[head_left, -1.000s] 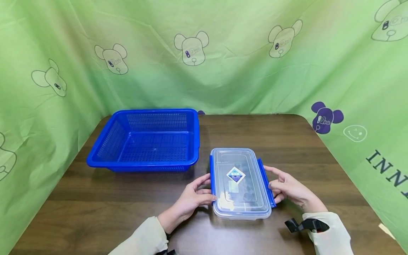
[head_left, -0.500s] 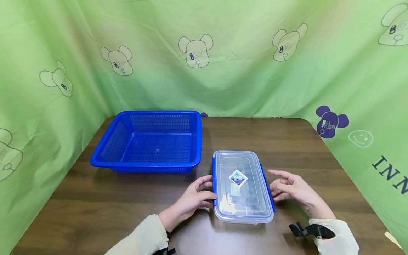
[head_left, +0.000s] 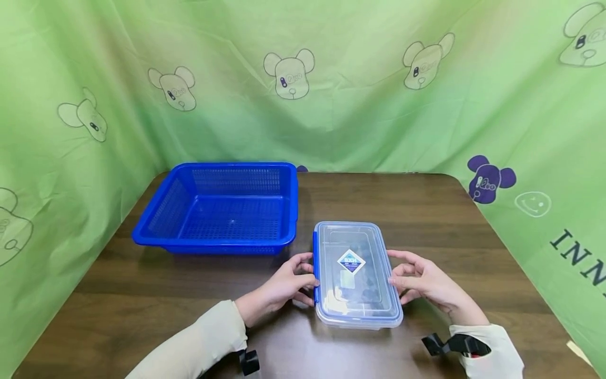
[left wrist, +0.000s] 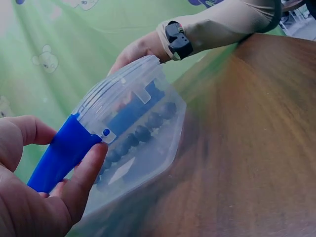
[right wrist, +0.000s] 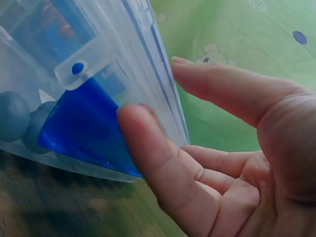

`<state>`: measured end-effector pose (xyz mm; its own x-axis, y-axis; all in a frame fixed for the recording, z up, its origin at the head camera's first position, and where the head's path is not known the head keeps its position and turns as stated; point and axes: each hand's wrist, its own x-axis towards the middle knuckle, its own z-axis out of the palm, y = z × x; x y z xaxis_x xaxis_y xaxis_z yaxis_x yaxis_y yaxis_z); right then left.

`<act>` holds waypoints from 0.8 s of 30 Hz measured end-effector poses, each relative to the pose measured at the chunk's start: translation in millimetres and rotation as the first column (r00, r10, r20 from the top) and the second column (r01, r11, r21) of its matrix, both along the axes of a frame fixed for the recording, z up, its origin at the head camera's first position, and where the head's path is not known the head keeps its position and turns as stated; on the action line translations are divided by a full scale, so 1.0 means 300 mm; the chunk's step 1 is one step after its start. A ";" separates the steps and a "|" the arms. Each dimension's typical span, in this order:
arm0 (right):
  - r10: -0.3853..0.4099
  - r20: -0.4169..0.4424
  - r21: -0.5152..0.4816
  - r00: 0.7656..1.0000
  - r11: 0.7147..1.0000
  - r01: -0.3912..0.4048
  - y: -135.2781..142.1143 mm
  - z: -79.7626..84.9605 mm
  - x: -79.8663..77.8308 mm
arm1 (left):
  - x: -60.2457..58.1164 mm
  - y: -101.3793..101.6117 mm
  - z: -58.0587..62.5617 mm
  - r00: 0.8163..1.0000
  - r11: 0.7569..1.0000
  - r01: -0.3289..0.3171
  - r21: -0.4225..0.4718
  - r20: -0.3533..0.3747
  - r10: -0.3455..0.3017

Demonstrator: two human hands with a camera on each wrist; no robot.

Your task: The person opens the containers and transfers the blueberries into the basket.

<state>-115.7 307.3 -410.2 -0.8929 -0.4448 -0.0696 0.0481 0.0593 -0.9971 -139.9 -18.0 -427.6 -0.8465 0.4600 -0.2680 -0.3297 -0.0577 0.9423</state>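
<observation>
Head view: your left hand is pinching the blue latch flap on the left side of the clear box. Box lies flat on the counter, right between your hands. Your right hand is loosely spread, fingers bit bent, tips at its right edge.

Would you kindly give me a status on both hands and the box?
Left hand holding blue clip; right hand at opposite side. Lidded box on table, dark round things inside. Blue basket apart at left, not in the way.
</observation>
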 end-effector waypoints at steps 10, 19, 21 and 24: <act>0.044 0.019 -0.062 0.999 0.997 -0.043 0.002 -0.006 -0.010 | -0.023 0.029 0.029 0.997 0.992 0.049 -0.116 -0.059 -0.056; 0.027 0.039 -0.049 0.999 0.998 -0.025 0.003 0.002 -0.015 | -0.025 0.042 0.048 0.994 0.986 0.060 -0.154 -0.079 -0.073; 0.020 0.047 -0.043 0.999 0.999 -0.018 0.003 0.004 -0.013 | -0.024 0.046 0.054 0.994 0.984 0.065 -0.165 -0.080 -0.079; 0.013 0.054 -0.036 0.998 0.999 -0.011 0.004 0.006 -0.013 | -0.021 0.051 0.063 0.993 0.981 0.065 -0.181 -0.088 -0.082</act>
